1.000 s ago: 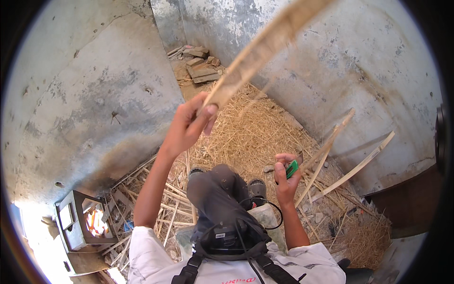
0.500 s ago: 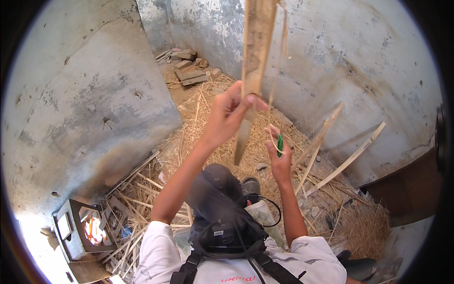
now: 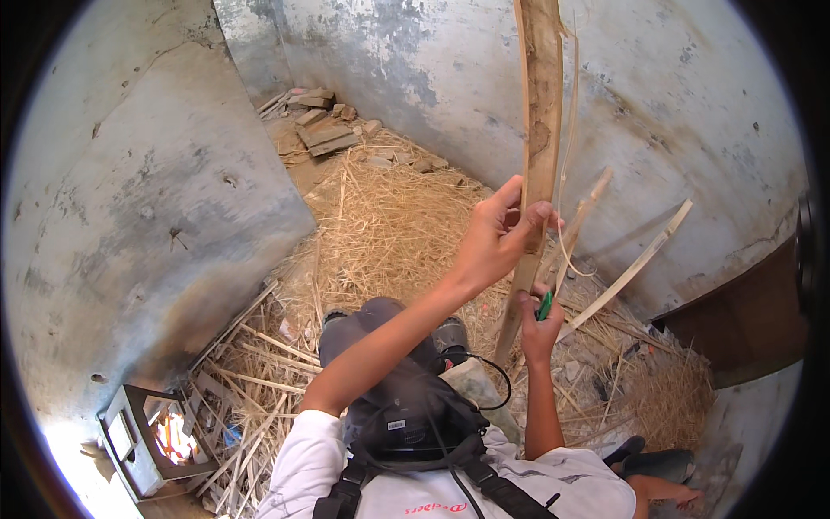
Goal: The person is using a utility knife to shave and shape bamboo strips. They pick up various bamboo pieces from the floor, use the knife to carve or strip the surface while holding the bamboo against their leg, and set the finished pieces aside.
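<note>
Well to the left of your fingers, note the metal box (image 3: pixel 138 458) with a bright glow inside; loose sticks (image 3: pixel 259 381) lie between it and your knees. Straw (image 3: pixel 389 203) covers the floor beyond and to the left of your fingers. Your left hand (image 3: pixel 494 244) is clamped on the wooden strip (image 3: pixel 542 104): the thumb presses its near face, the other fingers wrap behind. The strip rises above this grip, and its lower end tapers down past the left side of your right thumb; contact there cannot be told. Your right hand (image 3: pixel 540 333) is closed around the green tool (image 3: pixel 545 305), below the left fingertips. A thin sliver (image 3: pixel 573 104) hangs just right of the left fingertips. Farther right, a pale strip (image 3: pixel 635 270) leans against the wall (image 3: pixel 726 156).
</note>
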A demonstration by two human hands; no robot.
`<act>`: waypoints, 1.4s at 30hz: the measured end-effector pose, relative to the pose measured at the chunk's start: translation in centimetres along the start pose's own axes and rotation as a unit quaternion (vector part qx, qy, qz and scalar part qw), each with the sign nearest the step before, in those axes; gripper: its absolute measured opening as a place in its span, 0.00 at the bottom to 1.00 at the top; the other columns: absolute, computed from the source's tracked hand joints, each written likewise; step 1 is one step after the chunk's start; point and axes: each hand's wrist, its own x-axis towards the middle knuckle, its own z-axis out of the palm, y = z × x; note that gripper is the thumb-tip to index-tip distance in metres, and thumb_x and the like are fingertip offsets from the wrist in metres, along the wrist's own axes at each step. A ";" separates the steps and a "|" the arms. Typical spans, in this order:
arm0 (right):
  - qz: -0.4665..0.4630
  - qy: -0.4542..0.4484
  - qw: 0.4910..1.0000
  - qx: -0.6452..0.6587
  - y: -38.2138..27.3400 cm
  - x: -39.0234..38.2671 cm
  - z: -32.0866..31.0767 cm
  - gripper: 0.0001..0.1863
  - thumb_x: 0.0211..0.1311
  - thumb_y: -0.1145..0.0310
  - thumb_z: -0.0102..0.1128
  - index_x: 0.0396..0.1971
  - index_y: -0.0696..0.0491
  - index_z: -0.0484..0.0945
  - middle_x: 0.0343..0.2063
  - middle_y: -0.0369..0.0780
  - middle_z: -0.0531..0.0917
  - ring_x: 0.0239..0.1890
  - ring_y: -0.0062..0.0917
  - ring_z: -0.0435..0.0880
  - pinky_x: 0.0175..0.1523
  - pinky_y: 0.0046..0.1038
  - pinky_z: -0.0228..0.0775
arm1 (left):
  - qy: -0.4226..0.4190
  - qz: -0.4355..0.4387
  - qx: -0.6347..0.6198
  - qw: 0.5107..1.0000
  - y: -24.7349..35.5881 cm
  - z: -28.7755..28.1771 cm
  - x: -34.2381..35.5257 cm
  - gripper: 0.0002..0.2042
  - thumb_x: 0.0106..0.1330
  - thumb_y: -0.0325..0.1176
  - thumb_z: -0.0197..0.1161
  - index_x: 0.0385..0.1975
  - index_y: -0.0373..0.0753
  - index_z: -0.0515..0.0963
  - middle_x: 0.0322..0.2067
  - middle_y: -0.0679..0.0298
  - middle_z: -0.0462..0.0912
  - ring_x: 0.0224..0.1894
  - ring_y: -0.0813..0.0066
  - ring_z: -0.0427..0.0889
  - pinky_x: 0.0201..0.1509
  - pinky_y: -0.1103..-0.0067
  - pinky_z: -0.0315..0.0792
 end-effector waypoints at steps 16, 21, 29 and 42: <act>-0.017 0.303 0.913 -0.274 17.7 5.8 -21.6 0.28 0.78 0.56 0.55 0.64 0.65 0.73 0.56 0.55 0.82 0.57 0.46 0.81 0.62 0.40 0.69 | 0.046 -0.149 0.432 0.888 -7.0 -20.5 -12.9 0.31 0.73 0.46 0.66 0.71 0.39 0.65 0.57 0.46 0.82 0.62 0.52 0.81 0.64 0.59 0.74; 0.039 0.328 0.887 -0.322 26.4 7.1 -27.4 0.28 0.77 0.57 0.55 0.67 0.62 0.72 0.60 0.54 0.80 0.61 0.50 0.78 0.65 0.40 0.67 | 0.174 -0.225 0.493 0.822 -12.2 -31.5 -23.1 0.28 0.68 0.39 0.70 0.64 0.36 0.69 0.51 0.45 0.84 0.54 0.51 0.84 0.60 0.60 0.75; 0.116 0.311 0.890 -0.313 31.1 10.3 -24.6 0.27 0.73 0.59 0.56 0.66 0.58 0.74 0.60 0.53 0.80 0.62 0.52 0.78 0.64 0.43 0.66 | 0.344 -0.351 0.511 0.705 -16.4 -36.9 -45.7 0.25 0.64 0.37 0.69 0.57 0.31 0.73 0.40 0.46 0.87 0.44 0.51 0.88 0.50 0.63 0.79; 0.180 0.374 0.868 -0.271 33.4 14.5 -25.8 0.31 0.73 0.54 0.52 0.67 0.59 0.74 0.58 0.56 0.82 0.60 0.53 0.80 0.64 0.45 0.66 | 0.386 -0.582 0.433 0.570 -24.4 -25.7 -66.2 0.28 0.55 0.42 0.73 0.52 0.31 0.77 0.49 0.42 0.84 0.54 0.45 0.84 0.60 0.60 0.76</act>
